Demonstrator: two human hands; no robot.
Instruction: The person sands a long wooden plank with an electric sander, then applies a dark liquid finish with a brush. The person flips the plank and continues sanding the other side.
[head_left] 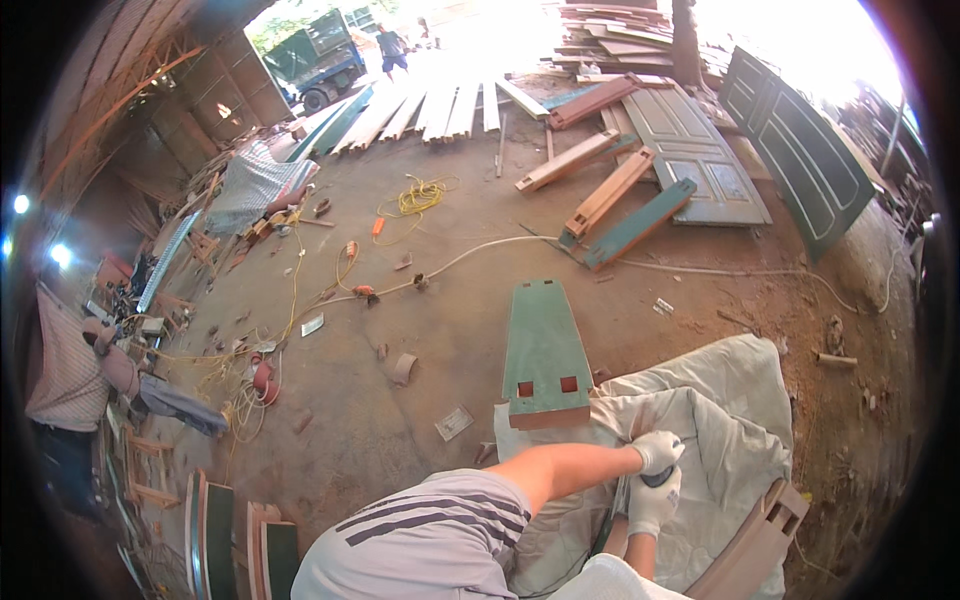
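Both my hands wear white gloves and are close together over a crumpled pale quilt (740, 390). My left hand (659, 452), at the end of a bare forearm, is closed at the top of a small dark object (657, 478). Just below, my right hand (655, 502) is closed against the same object, whose kind is mostly hidden by the gloves. Under my right wrist lies a narrow wooden piece (617, 530) with a dark side. A green-faced board (545, 345) with two square mortises rests with its near end on the quilt, ahead of my hands.
A mortised timber (760, 545) lies at the near right. Farther off are green-edged timbers (640, 225), panelled doors (705, 150), pale planks (440, 110) and a yellow cord (420, 197). A hose (480, 247) crosses the floor. Another person (392, 50) is near a truck.
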